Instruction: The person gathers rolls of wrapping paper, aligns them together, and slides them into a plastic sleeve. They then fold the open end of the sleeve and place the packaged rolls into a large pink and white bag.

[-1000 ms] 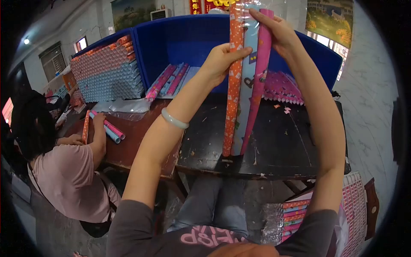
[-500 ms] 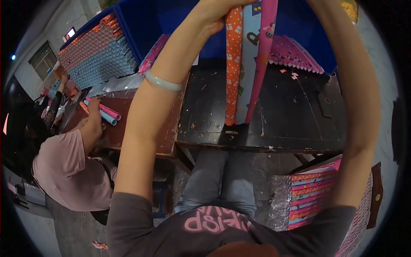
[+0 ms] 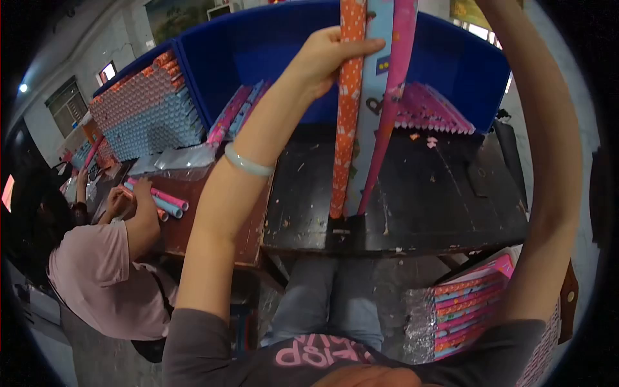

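Three patterned wrapping paper rolls stand upright side by side on the dark table point(image 3: 438, 206). They are an orange roll point(image 3: 349, 109), a light blue roll point(image 3: 373, 97) and a pink roll point(image 3: 401, 58). Their lower ends rest near the table's front edge, and their tops run out of the frame. My left hand point(image 3: 327, 57) is closed around the rolls partway up, its thumb lying across the orange and blue ones; the other fingers are hidden behind. A pale bangle circles that forearm. My right arm reaches up past the top edge, so my right hand is out of sight.
Blue panels point(image 3: 290, 39) edge the table's back. Pink rolls point(image 3: 433, 111) are piled at back right, and a large stack of rolls point(image 3: 145, 109) stands at left. Wrapped rolls point(image 3: 467, 309) lie below right. At left, a co-worker's hands point(image 3: 132, 197) touch several rolls.
The view has tilted up, bringing my left hand fully into sight. The rolls' lower ends have shifted slightly left and nearer the table's front edge. The co-worker's hands have moved on their rolls.
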The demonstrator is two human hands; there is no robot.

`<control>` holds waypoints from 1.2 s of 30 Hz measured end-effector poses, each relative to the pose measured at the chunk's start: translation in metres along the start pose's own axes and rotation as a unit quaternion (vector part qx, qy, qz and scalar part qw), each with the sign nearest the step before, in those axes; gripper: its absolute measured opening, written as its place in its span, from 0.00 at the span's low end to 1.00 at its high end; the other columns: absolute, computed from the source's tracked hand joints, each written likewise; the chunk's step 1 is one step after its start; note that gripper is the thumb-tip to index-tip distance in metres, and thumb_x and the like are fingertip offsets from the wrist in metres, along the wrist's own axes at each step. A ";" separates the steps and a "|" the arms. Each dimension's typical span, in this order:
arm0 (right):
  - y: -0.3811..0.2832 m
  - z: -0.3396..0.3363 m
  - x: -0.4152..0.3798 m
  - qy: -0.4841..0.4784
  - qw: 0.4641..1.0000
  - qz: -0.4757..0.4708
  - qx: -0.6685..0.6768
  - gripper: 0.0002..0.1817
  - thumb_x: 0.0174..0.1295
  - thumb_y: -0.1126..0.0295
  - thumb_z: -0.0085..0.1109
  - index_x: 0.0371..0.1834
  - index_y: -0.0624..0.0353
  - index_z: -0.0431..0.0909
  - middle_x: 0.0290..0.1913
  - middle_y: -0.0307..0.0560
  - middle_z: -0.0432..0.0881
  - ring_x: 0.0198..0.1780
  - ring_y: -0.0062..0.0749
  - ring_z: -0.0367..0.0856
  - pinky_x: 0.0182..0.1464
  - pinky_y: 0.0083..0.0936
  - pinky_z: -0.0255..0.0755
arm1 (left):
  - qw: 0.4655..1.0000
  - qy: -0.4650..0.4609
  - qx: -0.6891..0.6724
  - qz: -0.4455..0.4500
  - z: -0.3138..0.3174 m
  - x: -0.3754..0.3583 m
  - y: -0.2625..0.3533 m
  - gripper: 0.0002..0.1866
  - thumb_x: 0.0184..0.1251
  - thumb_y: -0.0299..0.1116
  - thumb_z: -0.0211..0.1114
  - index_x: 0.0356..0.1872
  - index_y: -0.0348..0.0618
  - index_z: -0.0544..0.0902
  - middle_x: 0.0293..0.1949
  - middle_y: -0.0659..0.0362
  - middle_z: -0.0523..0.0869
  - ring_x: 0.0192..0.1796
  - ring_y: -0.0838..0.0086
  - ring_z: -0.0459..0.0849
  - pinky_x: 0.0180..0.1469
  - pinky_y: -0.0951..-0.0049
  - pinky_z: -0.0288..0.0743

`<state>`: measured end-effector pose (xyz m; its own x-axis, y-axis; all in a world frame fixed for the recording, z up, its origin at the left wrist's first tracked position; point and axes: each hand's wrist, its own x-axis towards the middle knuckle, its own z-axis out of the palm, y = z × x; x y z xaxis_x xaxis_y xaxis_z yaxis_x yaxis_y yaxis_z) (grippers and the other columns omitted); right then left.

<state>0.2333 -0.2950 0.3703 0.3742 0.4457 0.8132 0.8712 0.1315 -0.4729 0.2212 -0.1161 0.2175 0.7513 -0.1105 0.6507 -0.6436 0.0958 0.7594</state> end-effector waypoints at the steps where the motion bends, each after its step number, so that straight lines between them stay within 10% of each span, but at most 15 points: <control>1: -0.009 -0.003 0.004 -0.011 1.000 -0.006 -0.023 0.20 0.51 0.58 0.75 0.39 0.62 0.82 0.33 0.41 0.84 0.32 0.22 0.81 0.38 0.23 0.75 | 1.000 0.010 -0.017 -0.016 0.006 -0.005 0.008 0.13 0.57 0.29 0.74 0.39 0.34 0.82 0.35 0.55 0.86 0.35 0.73 0.87 0.39 0.74 0.83; 21: -0.086 -0.004 0.084 -0.288 0.813 0.079 -0.499 0.18 0.47 0.58 0.77 0.33 0.61 0.85 0.29 0.41 0.85 0.30 0.23 0.81 0.38 0.24 0.73 | 0.989 -0.010 -0.138 -0.060 0.006 -0.002 0.010 0.16 0.56 0.27 0.74 0.44 0.35 0.80 0.37 0.55 0.86 0.35 0.73 0.87 0.39 0.74 0.84; 36: -0.043 0.022 0.077 -0.368 0.722 0.162 -0.562 0.17 0.44 0.58 0.79 0.28 0.59 0.86 0.27 0.41 0.86 0.29 0.23 0.80 0.38 0.24 0.71 | 0.987 -0.017 -0.140 -0.074 0.008 -0.003 0.011 0.16 0.56 0.26 0.74 0.45 0.35 0.80 0.36 0.58 0.86 0.34 0.76 0.86 0.37 0.76 0.82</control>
<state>0.2171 -0.2469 0.4458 0.7072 0.6958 0.1252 0.6373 -0.7041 0.3132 0.2111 -0.1228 0.2237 0.8260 -0.1760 0.5356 -0.4576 0.3457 0.8192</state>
